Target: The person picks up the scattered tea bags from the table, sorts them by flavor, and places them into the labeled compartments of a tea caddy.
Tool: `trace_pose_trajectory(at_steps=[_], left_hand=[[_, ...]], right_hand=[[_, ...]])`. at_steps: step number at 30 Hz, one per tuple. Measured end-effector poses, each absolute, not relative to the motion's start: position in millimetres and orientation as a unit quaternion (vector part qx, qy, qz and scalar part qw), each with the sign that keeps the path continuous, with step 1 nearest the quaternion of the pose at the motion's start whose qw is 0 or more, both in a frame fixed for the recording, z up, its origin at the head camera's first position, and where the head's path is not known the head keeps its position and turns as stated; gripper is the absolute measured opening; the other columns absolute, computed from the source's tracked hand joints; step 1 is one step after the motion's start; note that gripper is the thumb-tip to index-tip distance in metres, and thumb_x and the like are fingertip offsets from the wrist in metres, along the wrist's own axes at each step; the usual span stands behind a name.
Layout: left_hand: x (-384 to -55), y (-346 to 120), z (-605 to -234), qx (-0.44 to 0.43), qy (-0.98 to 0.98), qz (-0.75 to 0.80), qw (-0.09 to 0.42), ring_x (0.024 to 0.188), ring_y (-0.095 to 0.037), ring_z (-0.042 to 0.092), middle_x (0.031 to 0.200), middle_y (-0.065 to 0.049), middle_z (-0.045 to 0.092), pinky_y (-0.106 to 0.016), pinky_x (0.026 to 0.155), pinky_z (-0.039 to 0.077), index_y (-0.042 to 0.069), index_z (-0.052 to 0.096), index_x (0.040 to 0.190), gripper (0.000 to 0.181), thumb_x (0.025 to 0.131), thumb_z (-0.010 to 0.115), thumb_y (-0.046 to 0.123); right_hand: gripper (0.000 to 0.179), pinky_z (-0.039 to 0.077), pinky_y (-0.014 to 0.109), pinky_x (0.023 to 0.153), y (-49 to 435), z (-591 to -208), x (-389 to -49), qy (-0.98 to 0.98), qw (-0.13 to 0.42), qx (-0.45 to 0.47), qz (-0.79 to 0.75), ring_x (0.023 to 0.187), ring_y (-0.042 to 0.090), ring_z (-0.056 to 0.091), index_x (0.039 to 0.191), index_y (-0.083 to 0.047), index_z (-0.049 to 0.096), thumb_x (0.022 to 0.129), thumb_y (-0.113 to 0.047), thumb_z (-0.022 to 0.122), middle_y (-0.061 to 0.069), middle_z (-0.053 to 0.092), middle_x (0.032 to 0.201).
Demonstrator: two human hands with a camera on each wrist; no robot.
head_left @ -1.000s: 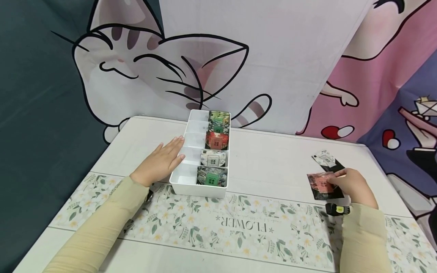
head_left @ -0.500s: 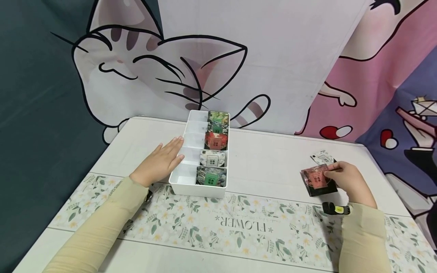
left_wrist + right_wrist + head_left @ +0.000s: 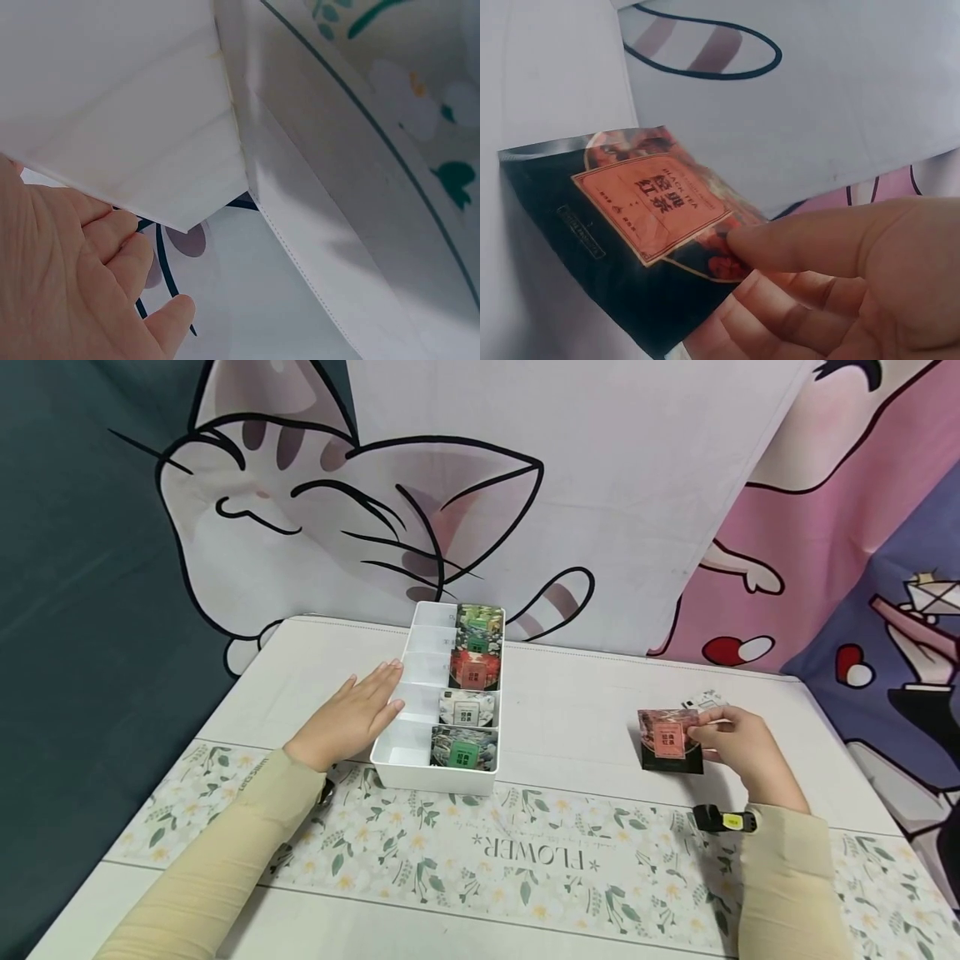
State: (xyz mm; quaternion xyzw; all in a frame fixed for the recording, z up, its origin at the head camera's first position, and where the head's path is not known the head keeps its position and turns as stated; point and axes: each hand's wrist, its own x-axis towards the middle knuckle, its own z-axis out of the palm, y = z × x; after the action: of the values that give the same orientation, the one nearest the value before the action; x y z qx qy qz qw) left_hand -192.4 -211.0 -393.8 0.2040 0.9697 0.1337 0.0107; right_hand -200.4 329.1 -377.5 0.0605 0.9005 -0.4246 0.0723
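My right hand [image 3: 738, 750] pinches a black tea sachet [image 3: 670, 741] by its right edge, thumb on the printed front. The right wrist view shows its orange label [image 3: 654, 202] reading "BLACK TEA". My left hand [image 3: 348, 714] lies with straight fingers against the left side of a white divided box [image 3: 435, 779]. In the left wrist view, the left fingers [image 3: 124, 247] touch the box's outer wall [image 3: 135, 127]. Tea sachets stand along the box's right side: a green-labelled one [image 3: 463, 749] in front, then a white one [image 3: 467, 708], a red one [image 3: 474, 672] and green ones behind.
A white-printed sachet [image 3: 705, 699] lies on the table behind my right hand, which partly covers it. The white table [image 3: 570, 718] carries a floral strip [image 3: 525, 860] along its front. A cartoon cat curtain [image 3: 637, 510] hangs behind the table's back edge.
My right hand has lifted the black tea sachet and carried it left, away from the white-printed sachet. My left hand stays at the box.
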Motion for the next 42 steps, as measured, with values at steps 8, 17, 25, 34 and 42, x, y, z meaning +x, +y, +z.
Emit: trace_pose_trajectory(at_steps=[8,17,25,34,42], left_hand=[[-193,-212,-394,0.205,0.970,0.132,0.008,0.156,-0.030,0.011,0.169,-0.011,0.013,-0.056,0.125,0.006,0.003,0.013,0.162,0.066,0.111,0.025,0.044],[-192,-212,-392,0.206,0.970,0.131,0.005,0.155,-0.030,0.012,0.169,-0.011,0.014,-0.057,0.124,0.006,0.003,0.014,0.162,0.066,0.111,0.026,0.044],[-191,-212,-395,0.206,0.969,0.136,0.000,0.155,-0.030,0.013,0.169,-0.011,0.014,-0.057,0.124,0.007,0.003,0.015,0.162,0.066,0.111,0.027,0.043],[-192,-212,-395,0.206,0.969,0.139,0.004,0.155,-0.030,0.012,0.169,-0.012,0.013,-0.057,0.124,0.006,0.003,0.014,0.162,0.066,0.112,0.026,0.043],[-192,-211,-395,0.206,0.968,0.139,0.004,0.155,-0.030,0.013,0.169,-0.012,0.014,-0.057,0.124,0.007,0.002,0.014,0.162,0.066,0.112,0.027,0.042]], right_hand=[[0.029,0.061,0.024,0.072,315,-380,-203,0.888,0.068,0.054,-0.451,0.079,0.001,0.062,0.117,0.008,0.054,0.100,-0.012,0.063,0.006,0.067,0.097],[0.027,0.060,0.022,0.072,300,-387,-205,0.869,0.041,0.069,-0.489,0.079,-0.003,0.064,0.116,0.006,0.055,0.099,-0.013,0.065,-0.008,0.068,0.090],[0.024,0.061,0.023,0.073,284,-393,-206,0.846,0.022,0.068,-0.529,0.079,-0.003,0.066,0.113,0.007,0.056,0.098,-0.010,0.066,-0.015,0.069,0.082],[0.024,0.061,0.024,0.073,259,-401,-209,0.799,-0.001,0.059,-0.598,0.079,-0.001,0.069,0.113,0.006,0.057,0.096,-0.007,0.068,-0.013,0.072,0.082],[0.025,0.061,0.026,0.079,240,-404,-216,0.783,0.001,0.049,-0.620,0.081,-0.001,0.068,0.118,0.009,0.055,0.098,-0.003,0.064,-0.013,0.073,0.082]])
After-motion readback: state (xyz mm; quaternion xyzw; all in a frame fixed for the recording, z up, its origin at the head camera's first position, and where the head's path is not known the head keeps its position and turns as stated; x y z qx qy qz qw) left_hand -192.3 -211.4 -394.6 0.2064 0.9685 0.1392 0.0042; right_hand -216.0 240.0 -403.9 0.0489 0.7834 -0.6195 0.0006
